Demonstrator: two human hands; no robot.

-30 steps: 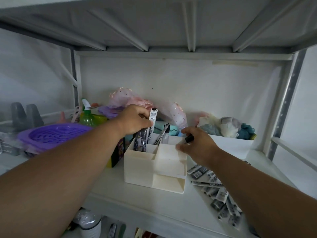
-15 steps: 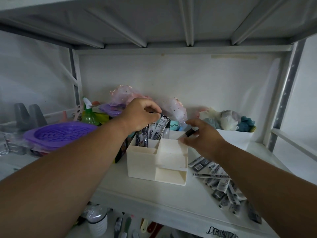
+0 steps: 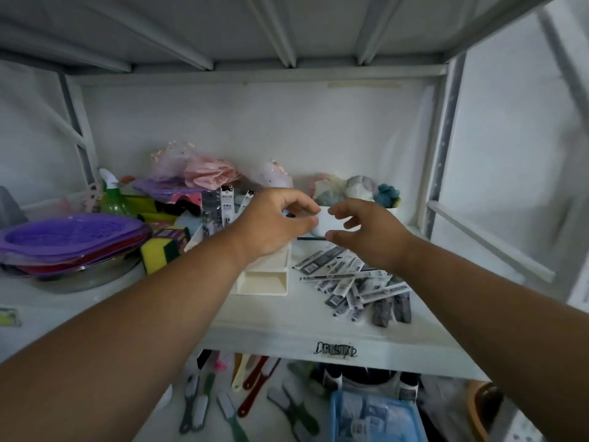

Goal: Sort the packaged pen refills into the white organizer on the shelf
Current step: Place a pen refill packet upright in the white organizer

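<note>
The white organizer point(image 3: 264, 280) stands mid-shelf, largely covered by my left forearm. Several packaged pen refills point(image 3: 220, 208) stand upright in its back left compartment. A loose pile of packaged refills point(image 3: 353, 282) lies on the shelf to the organizer's right. My left hand point(image 3: 274, 220) hovers over the organizer's back right part, with its fingers and thumb curled toward each other. I cannot make out whether anything is between them. My right hand point(image 3: 366, 232) hangs just right of it above the pile, fingers spread and holding nothing.
A white bin point(image 3: 328, 218) of soft toys sits behind the hands. On the left are purple baskets point(image 3: 70, 234), a yellow-green sponge point(image 3: 159, 250) and a green spray bottle point(image 3: 113, 199). The shelf's front edge point(image 3: 318, 342) has brushes on the level below it.
My left hand let go of the refill in the organizer and moved right toward my right hand. My right hand no longer pinches the small black item. The view tilted down.
</note>
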